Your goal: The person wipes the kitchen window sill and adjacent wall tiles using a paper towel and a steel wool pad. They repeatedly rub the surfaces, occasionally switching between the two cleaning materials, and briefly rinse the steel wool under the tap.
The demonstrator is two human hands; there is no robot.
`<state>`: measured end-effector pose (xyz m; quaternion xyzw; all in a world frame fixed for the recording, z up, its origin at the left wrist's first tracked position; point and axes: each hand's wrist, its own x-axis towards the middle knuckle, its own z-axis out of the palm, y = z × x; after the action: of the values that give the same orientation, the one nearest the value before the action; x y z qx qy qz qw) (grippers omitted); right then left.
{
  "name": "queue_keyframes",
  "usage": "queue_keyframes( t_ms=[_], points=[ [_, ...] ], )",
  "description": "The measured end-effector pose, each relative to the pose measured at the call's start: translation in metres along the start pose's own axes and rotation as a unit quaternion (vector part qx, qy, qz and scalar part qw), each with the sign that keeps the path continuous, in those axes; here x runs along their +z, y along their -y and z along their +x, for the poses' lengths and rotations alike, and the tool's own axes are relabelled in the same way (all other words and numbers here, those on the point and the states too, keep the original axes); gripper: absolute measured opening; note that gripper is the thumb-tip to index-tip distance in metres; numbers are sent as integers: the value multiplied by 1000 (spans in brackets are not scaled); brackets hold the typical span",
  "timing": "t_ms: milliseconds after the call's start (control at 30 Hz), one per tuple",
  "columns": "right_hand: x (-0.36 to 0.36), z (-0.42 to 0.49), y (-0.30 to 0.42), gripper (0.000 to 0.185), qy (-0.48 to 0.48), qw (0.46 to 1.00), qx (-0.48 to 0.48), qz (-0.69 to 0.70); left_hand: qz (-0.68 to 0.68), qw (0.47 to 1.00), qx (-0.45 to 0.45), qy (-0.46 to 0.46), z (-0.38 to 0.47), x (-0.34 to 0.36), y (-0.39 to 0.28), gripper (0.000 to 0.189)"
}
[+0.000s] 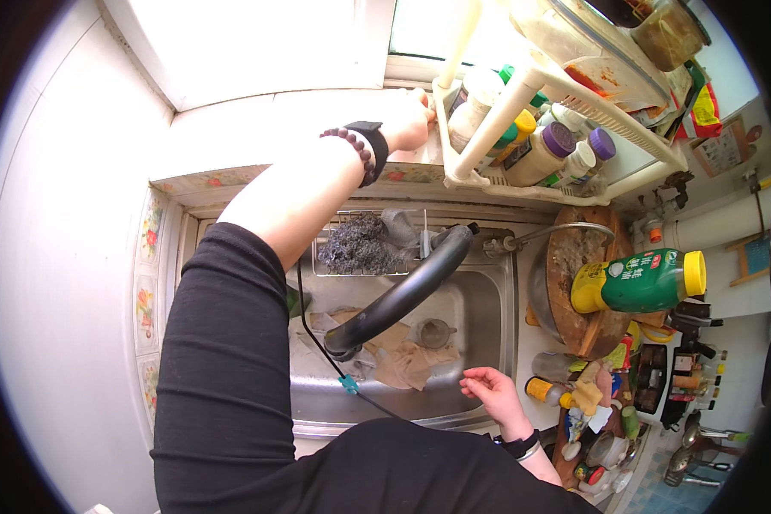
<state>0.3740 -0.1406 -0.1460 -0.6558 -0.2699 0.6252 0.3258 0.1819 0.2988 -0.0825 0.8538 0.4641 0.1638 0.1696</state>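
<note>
My left hand (410,122) reaches over the sink to the white window sill (244,135). Its fingers are bent beside the left end of a cream plastic rack (466,164); overexposure hides whether they grip anything. Low over the sink's near right side hovers my right hand (493,393), loosely curled with nothing visible in it. Beneath lies the stainless-steel sink (488,334), holding wet beige cloths (417,365) and a small clear cup (435,333). A black faucet (405,292) arches across the basin. Behind it, a wire basket (371,275) contains a dark scouring pad (360,247).
Several capped jars (533,154) crowd the rack. Right of the sink, a green-and-yellow bottle (642,281) lies in front of a round wooden board (568,276). A black cord (302,289) with a teal clip (348,384) crosses the basin. Ladles (691,437) hang at the far right.
</note>
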Motion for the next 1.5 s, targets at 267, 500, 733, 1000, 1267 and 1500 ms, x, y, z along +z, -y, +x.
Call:
queue_keyframes(
  t_ms=[267,500,733,1000,1267,1500],
  points=[
    [20,23,148,19,-139,910,-371,-120,-223,974,14,-40,-24,15,-19,40],
    [86,108,296,45,-252,753,-494,-356,-146,987,31,-59,-54,14,-25,34],
    [101,127,316,40,-339,693,-469,-430,-19,996,44,-79,-51,17,-20,26],
    [98,140,313,40,-332,673,-527,-400,-64,987,-114,-92,20,8,-10,28],
    [97,142,314,41,-329,696,-495,-403,-110,993,-10,-36,-3,18,-5,29],
    [96,146,316,44,-328,692,-497,-408,-305,947,90,-53,-52,20,-18,22]
  ],
)
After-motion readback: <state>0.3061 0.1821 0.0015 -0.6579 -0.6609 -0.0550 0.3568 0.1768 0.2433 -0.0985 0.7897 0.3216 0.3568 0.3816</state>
